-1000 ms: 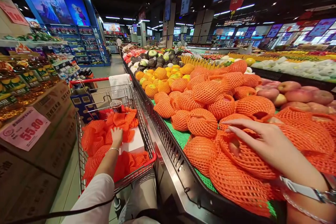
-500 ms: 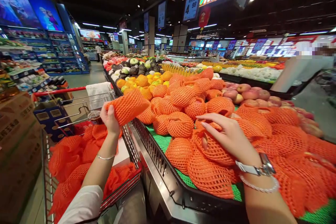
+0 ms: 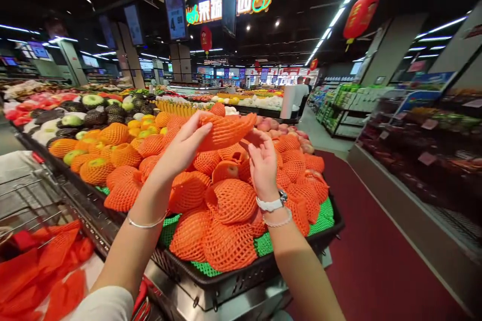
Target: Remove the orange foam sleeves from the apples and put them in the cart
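My left hand (image 3: 184,148) pinches one end of an empty orange foam net sleeve (image 3: 226,130), held up over the fruit display. Beside it my right hand (image 3: 262,163) is raised with fingers curled, its fingertips at the sleeve's other end. Under both hands lies a heap of fruit wrapped in orange net sleeves (image 3: 229,200) on green matting in a black crate (image 3: 241,276). An unwrapped apple (image 3: 225,170) shows among them just below the sleeve.
A shopping cart (image 3: 33,195) holding loose orange net sleeves (image 3: 48,266) stands at the lower left. More fruit fills the long display (image 3: 94,110) behind. A red-floored aisle (image 3: 376,241) runs along the right beside shelves (image 3: 433,160). A person in white (image 3: 297,95) stands far back.
My left hand carried the net sleeve from over the cart to above the fruit pile. My right hand lifted off the wrapped fruit to meet it. The view swung right.
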